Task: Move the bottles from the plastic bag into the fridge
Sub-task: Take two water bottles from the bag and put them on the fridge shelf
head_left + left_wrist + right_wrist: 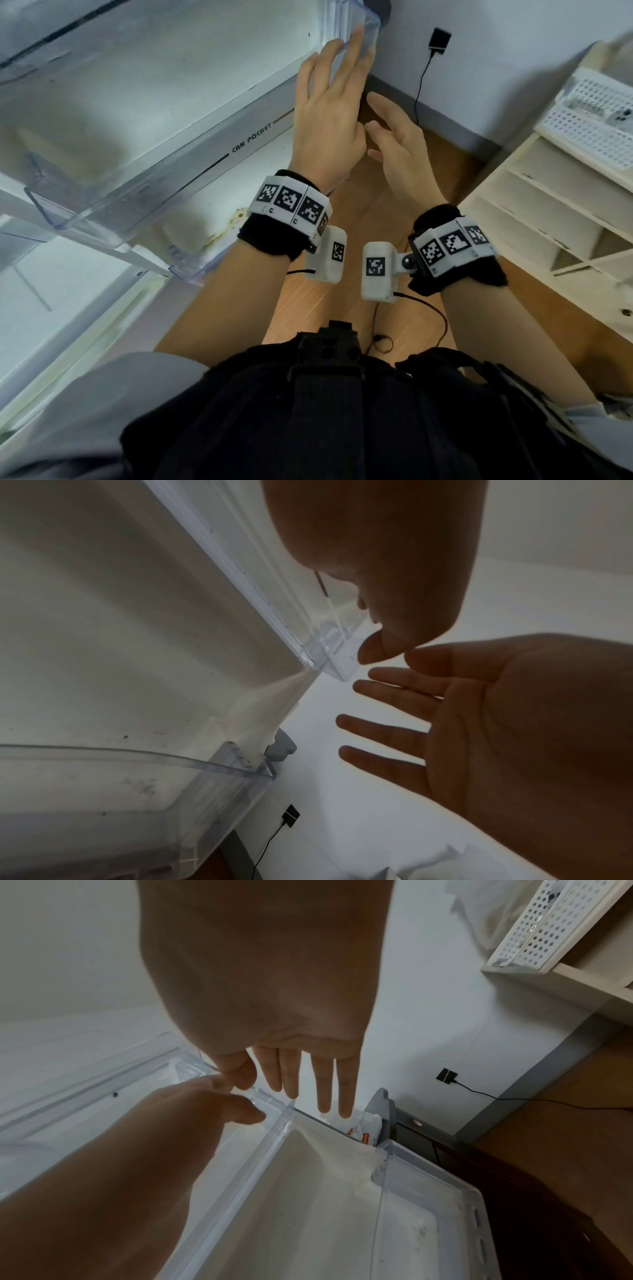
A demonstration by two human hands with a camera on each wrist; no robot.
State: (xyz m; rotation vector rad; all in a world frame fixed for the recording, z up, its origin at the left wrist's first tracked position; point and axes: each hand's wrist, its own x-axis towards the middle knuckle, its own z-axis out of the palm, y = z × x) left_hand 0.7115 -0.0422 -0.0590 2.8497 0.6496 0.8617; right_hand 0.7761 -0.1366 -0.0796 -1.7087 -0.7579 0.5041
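No bottle shows in any view. The fridge door (164, 85) stands open on my left with two clear door shelves. My left hand (332, 51) reaches up with straight fingers that touch the corner of the upper clear shelf (371, 22); it holds nothing. My right hand (387, 120) hovers just right of it, fingers straight and spread, empty, above the wooden floor. In the right wrist view, part of a white plastic bag (363, 1129) with red print shows beyond the door's edge, below the right hand (301, 1085).
The lower clear shelf (137, 192) marked CAN POCKET juts out at my left. A white shelving unit (548, 212) with a perforated basket (596, 113) stands on the right. A black wall plug (440, 41) with its cable hangs on the wall ahead.
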